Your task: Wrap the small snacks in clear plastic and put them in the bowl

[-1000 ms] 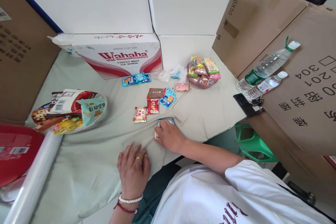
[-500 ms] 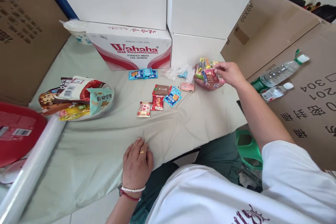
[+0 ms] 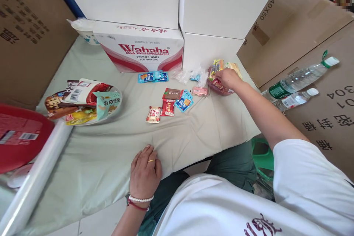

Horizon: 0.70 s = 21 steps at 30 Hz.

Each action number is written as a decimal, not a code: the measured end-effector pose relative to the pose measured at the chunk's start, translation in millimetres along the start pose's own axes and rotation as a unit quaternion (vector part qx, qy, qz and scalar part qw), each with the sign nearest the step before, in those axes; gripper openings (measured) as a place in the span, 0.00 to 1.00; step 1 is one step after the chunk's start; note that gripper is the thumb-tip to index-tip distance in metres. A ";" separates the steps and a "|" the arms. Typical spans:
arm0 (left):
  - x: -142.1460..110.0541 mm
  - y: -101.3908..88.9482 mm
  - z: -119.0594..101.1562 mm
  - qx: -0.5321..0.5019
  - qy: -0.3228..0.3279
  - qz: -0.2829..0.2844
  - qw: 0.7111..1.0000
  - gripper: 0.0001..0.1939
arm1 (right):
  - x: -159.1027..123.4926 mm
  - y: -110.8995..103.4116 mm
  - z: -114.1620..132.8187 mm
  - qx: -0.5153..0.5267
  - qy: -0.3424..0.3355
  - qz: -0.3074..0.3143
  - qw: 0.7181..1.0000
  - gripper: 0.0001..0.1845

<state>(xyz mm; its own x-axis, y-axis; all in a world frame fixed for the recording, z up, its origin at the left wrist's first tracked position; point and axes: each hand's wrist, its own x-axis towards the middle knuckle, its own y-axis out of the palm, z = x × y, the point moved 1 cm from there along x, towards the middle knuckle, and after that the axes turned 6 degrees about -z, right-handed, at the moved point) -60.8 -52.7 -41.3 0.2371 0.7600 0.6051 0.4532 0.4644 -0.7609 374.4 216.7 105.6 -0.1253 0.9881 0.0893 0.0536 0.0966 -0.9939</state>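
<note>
My right hand (image 3: 229,78) reaches into the dark red bowl (image 3: 225,93) at the back right, fingers pinched at a snack packet they mostly hide. Yellow and pale wrapped snacks (image 3: 232,67) fill the bowl around it. My left hand (image 3: 145,173) lies flat on the cloth near the front edge, holding nothing, fingers extended. Mid-table are a cream packet (image 3: 153,114), a red packet (image 3: 167,107), a brown packet (image 3: 172,94) and a blue sachet (image 3: 184,101). A pink packet (image 3: 200,91) lies left of the bowl.
Blue sachets (image 3: 153,76) lie before the white-and-red Wahaha carton (image 3: 143,53). Clear crumpled plastic (image 3: 182,76) is beside them. A pale bowl (image 3: 117,112) of snack bags stands left. Water bottles (image 3: 300,77) are right, beside a cardboard box (image 3: 326,92).
My right hand has gone from a white-and-blue packet at the front to the bowl, seen there with a red packet half a second ago. That front spot is now bare cloth. My left hand stays down.
</note>
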 end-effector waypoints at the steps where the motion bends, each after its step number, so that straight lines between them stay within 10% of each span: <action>1: -0.7 0.3 0.5 -0.004 -0.001 0.001 1.000 0.13 | 1.0 -0.5 -0.2 -0.018 -0.002 0.007 1.000 0.14; 15: 1.8 -1.6 -2.4 0.002 0.001 -0.006 1.000 0.12 | -19.5 15.9 41.2 -0.115 -0.020 0.029 0.993 0.19; 21: -0.3 -1.6 -2.4 -0.003 -0.009 -0.001 1.000 0.12 | -13.0 -2.6 68.7 -0.082 -0.034 -0.082 0.993 0.22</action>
<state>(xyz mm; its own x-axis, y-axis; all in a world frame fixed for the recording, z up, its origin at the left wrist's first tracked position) -59.5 -54.7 -39.7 0.2211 0.7669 0.6025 0.4585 0.4635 -0.7582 307.8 195.4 102.5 -0.2119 0.9477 0.2385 0.1864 0.2787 -0.9421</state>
